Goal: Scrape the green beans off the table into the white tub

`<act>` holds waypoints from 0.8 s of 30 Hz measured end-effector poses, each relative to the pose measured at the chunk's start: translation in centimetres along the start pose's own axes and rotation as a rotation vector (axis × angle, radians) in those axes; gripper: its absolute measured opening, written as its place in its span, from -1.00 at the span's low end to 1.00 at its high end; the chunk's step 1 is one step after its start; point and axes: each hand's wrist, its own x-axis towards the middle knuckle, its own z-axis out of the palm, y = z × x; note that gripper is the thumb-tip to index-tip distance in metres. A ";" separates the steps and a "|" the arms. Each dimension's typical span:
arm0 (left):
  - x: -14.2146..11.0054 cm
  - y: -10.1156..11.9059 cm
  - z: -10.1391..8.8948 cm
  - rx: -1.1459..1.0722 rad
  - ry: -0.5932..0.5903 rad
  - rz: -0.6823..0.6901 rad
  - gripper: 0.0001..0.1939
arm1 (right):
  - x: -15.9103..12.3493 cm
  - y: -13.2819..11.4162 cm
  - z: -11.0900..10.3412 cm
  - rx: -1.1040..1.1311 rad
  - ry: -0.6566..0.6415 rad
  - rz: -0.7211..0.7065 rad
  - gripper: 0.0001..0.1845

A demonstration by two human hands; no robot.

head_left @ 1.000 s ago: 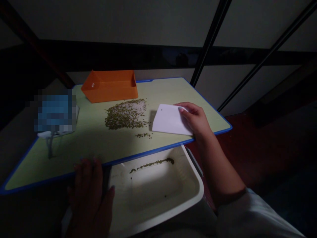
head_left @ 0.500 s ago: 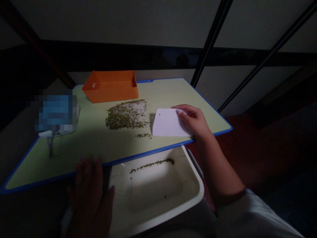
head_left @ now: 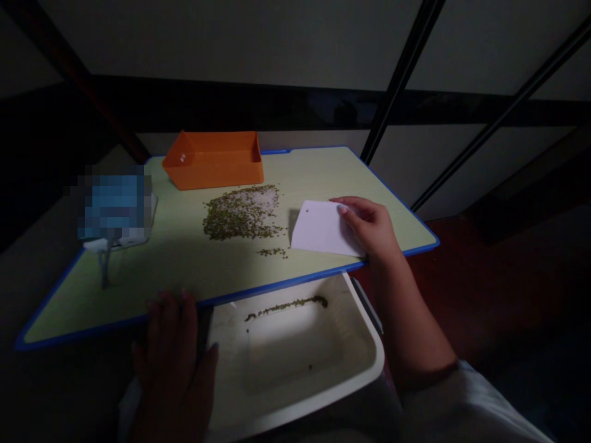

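My right hand (head_left: 369, 229) grips the right end of a white plastic bench scraper (head_left: 321, 229), which lies flat on the pale green table top. Just left of the scraper is a spread pile of small green beans (head_left: 242, 213), with whitish grains in its upper part. A small cluster of beans (head_left: 273, 252) lies nearer the front edge. My left hand (head_left: 170, 347) holds nothing and rests at the table's blue front edge (head_left: 277, 284), above the near rim of a white plastic tub (head_left: 318, 400). A thin line of beans (head_left: 286, 306) lies inside the tub.
An orange open-ended tray (head_left: 212, 161) stands at the table's back edge. On the left, a pixelated blue object (head_left: 115, 206) sits above a small white stand (head_left: 105, 261). Dark metal bars and a wall lie beyond the table, with a dark red floor on the right.
The scraper has turned slightly under my right hand and now sits squarer to the table edge. The whole scene has drifted a little to the right in view.
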 end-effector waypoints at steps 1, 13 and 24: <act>0.0 0.0 0.0 0.001 -0.002 -0.002 -0.34 | 0.0 0.0 0.0 -0.004 0.011 -0.001 -0.78; 0.1 0.0 -0.1 -0.019 -0.017 -0.024 -0.33 | 0.1 0.0 0.2 -0.027 -0.019 -0.018 -0.78; 0.0 0.2 -0.2 -0.035 -0.017 -0.016 -0.34 | 0.2 -0.5 0.6 -0.045 -0.122 -0.061 -0.78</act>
